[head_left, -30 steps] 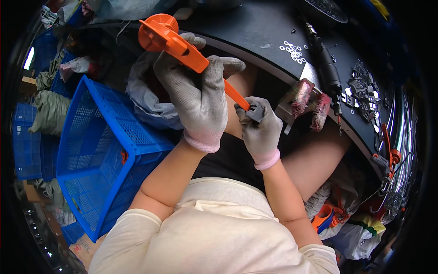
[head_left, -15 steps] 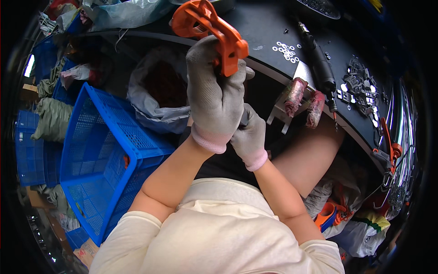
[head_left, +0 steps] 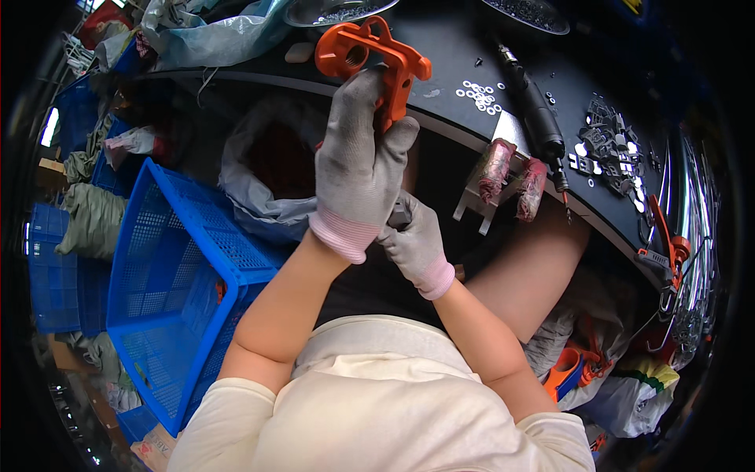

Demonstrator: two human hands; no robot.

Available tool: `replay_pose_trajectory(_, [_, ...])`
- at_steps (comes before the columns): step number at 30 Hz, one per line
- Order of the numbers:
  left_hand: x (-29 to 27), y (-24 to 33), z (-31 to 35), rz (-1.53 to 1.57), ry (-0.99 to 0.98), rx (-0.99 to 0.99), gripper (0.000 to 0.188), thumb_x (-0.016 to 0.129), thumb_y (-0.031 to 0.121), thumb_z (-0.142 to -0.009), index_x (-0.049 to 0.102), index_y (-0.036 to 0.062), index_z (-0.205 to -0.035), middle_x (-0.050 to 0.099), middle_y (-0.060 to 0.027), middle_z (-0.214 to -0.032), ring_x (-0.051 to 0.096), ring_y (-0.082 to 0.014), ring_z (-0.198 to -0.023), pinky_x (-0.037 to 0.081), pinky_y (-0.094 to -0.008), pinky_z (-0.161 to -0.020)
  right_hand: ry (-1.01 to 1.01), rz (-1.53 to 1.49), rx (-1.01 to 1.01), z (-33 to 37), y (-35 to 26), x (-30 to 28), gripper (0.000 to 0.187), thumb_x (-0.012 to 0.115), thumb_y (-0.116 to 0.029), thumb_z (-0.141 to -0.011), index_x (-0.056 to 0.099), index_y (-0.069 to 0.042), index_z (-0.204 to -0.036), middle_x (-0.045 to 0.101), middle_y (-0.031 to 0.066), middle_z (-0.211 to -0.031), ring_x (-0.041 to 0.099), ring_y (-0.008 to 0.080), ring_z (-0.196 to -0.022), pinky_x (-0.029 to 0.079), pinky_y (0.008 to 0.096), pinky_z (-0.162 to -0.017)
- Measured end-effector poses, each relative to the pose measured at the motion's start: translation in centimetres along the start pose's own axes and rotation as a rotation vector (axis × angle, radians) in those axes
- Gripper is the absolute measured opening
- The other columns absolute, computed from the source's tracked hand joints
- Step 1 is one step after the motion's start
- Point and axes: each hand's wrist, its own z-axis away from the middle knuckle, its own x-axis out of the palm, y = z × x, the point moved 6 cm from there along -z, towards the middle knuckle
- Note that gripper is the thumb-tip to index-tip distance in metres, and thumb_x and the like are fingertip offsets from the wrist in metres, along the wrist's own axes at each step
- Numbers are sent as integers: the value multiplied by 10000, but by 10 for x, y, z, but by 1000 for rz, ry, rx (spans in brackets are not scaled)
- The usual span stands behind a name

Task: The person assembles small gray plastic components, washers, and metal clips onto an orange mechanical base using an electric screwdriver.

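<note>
My left hand [head_left: 354, 169], in a grey glove with a pink cuff, is raised with its fingers closed round an orange plastic part [head_left: 405, 67]. That part has a round threaded socket at its left end and a loop on top. Lower and to the right, my gloved right hand [head_left: 417, 240] is closed on a small dark grey piece [head_left: 403, 212] that shows between thumb and fingers; its kind I cannot make out. The two hands are close together above my lap.
A black table [head_left: 440, 47] holds washers [head_left: 480, 96], a power screwdriver [head_left: 535, 106], dark metal clips [head_left: 617, 145] and a metal bowl [head_left: 338, 11]. A metal fixture with wrapped pads [head_left: 495, 171] juts from its edge. Left are a white sack [head_left: 236, 157] and a blue crate [head_left: 228, 267].
Both hands have shifted slightly left. The orange part has tilted a little in my left hand, and more of the dark piece shows in my right.
</note>
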Motion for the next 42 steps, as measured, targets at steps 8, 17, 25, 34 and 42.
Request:
replay_pose_trajectory(8, [-56, 24, -28, -421, -88, 292, 423, 630, 110, -859, 503, 72, -1261, 635, -132, -1047, 585, -321, -1064, 476, -373, -896, -193, -33, 151, 0, -53, -6, 191, 642, -78, -822, 560, 30, -956, 609, 53, -728, 585, 94, -654, 494, 225, -594])
replay_pose_trajectory(17, [-37, -10, 5, 537, 320, -224, 540, 663, 51, -831, 323, 57, -1251, 438, -142, -1226, 595, -227, -981, 529, -324, -801, -336, -134, 260, 15, -44, 15, 449, 719, -386, -804, 570, 10, -955, 616, 61, -721, 593, 98, -624, 491, 220, -572])
replay_pose_trajectory(25, [-52, -19, -18, 747, -271, -557, 358, 589, 0, -823, 526, 12, -1176, 537, -24, -851, 475, -65, -621, 393, -206, -572, -71, -19, 200, -1, -67, -7, 257, 710, -130, -771, 563, 30, -908, 561, 23, -702, 507, 63, -628, 422, 203, -564])
replay_pose_trajectory(34, [-68, 16, -18, 547, 38, -470, 200, 722, 70, -798, 636, 1, -965, 639, -25, -772, 527, -32, -503, 394, -158, -430, 94, 221, -62, -6, -59, -24, 210, 648, -61, -804, 541, -20, -980, 528, -14, -755, 456, 41, -654, 402, 198, -592])
replay_pose_trajectory(42, [-74, 24, -15, 485, 8, -207, 261, 637, 171, -879, 517, 16, -1051, 570, -55, -858, 435, -39, -455, 333, -158, -390, -113, 246, -379, -4, -65, -18, 248, 558, -208, -859, 519, -22, -1018, 561, 51, -804, 517, 135, -700, 438, 265, -667])
